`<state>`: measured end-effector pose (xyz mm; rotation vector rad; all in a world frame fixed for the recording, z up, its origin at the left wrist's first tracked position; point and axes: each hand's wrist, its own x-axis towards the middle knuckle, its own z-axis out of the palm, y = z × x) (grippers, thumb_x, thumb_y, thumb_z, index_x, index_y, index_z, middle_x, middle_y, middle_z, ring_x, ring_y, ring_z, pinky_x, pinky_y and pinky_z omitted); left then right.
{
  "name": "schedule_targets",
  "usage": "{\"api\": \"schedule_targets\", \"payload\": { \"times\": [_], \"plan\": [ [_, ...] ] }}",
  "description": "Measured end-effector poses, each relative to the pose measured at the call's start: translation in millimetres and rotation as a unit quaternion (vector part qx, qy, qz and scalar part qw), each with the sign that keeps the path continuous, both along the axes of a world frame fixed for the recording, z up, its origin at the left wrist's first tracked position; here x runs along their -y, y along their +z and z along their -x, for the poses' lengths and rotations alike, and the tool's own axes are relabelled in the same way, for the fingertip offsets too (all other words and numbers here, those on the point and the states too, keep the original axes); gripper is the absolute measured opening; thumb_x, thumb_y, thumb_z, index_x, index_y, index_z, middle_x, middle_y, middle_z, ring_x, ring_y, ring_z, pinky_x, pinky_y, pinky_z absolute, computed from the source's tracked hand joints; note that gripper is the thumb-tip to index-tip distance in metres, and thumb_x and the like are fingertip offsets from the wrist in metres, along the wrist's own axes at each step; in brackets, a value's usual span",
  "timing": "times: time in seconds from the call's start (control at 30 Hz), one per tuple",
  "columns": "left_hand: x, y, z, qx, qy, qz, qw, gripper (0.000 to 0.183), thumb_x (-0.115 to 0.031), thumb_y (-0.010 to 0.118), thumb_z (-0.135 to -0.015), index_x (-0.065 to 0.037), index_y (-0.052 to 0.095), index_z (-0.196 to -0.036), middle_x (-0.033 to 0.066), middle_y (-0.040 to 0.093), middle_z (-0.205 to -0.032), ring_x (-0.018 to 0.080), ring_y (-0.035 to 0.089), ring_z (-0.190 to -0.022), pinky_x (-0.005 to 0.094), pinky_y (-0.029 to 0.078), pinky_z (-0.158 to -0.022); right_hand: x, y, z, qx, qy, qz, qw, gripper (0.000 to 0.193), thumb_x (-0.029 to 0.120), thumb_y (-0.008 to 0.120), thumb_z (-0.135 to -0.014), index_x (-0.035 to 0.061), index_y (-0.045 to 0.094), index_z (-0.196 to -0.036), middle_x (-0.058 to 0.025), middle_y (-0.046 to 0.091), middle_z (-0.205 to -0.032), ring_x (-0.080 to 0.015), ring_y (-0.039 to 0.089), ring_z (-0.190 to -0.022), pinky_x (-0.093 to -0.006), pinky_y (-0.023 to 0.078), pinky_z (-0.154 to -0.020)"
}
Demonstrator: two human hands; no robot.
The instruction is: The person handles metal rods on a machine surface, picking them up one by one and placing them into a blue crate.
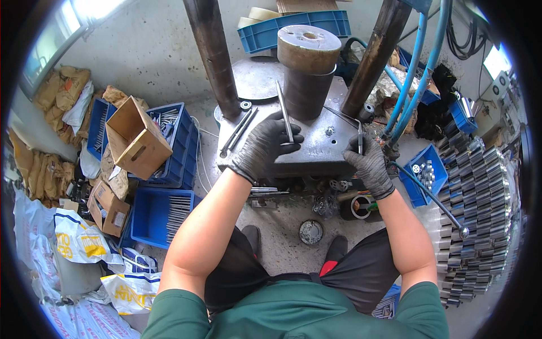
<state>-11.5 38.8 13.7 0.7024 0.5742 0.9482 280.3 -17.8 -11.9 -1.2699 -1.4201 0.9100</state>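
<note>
My left hand [265, 146], in a dark grey work glove, is closed on a slim metal rod [283, 107] that stands up at a slant from the fingers. It is over the left part of the metal press table [307, 148]. My right hand [370, 166], gloved alike, is at the table's right edge. Its fingers are closed on a thin bent metal rod [360, 133], whose long arm reaches back and left. Two dark metal rods [243, 131] lie on the table beside my left hand. A thick round cylinder with a wide cap [309, 48] stands behind.
Dark steel columns [212, 51] flank the cylinder. Blue crates [158, 217] and an open cardboard box [135, 140] stand left. At right are blue hoses [415, 73], a lever with a ball end [464, 232] and stacked shiny metal cylinders [480, 214]. A round tin [311, 231] sits between my feet.
</note>
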Motion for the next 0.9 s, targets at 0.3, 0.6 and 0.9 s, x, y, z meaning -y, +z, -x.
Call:
{"api": "schedule_targets", "payload": {
  "times": [0.3, 0.6, 0.9],
  "plan": [
    [24, -46, -42, 0.029, -0.072, 0.0, 0.997, 0.042, -0.013, 0.065, -0.083, 0.0, 0.058, -0.122, 0.0123, 0.065, -0.099, 0.0242, 0.069, -0.082, 0.0379, 0.062, -0.075, 11, 12, 28, -0.197, 0.039, 0.078, 0.977, 0.028, 0.007, 0.079, -0.082, 0.005, 0.065, -0.106, -0.0009, 0.064, -0.087, -0.0097, 0.058, -0.073, -0.0255, 0.048, -0.068],
    [41, -27, -60, -0.132, -0.083, -0.021, 0.987, 0.03, -0.024, 0.062, -0.1, -0.003, 0.059, -0.122, 0.0027, 0.065, -0.089, 0.0085, 0.061, -0.064, 0.0227, 0.05, -0.05, 15, 7, 40, -0.21, 0.002, 0.107, 0.972, 0.025, 0.005, 0.077, -0.083, 0.0044, 0.064, -0.105, -0.0018, 0.064, -0.09, -0.0107, 0.06, -0.075, -0.0267, 0.051, -0.07],
    [30, -30, -41, -0.164, 0.008, -0.048, 0.985, 0.024, -0.026, 0.067, -0.099, -0.007, 0.058, -0.111, 0.0047, 0.067, -0.093, 0.0078, 0.059, -0.066, 0.0229, 0.048, -0.051, 22, 23, 40, -0.186, 0.097, 0.161, 0.964, 0.075, 0.006, 0.075, -0.081, 0.0012, 0.044, -0.15, -0.01, 0.064, -0.113, -0.0158, 0.064, -0.094, -0.03, 0.055, -0.083]
  ]
}}
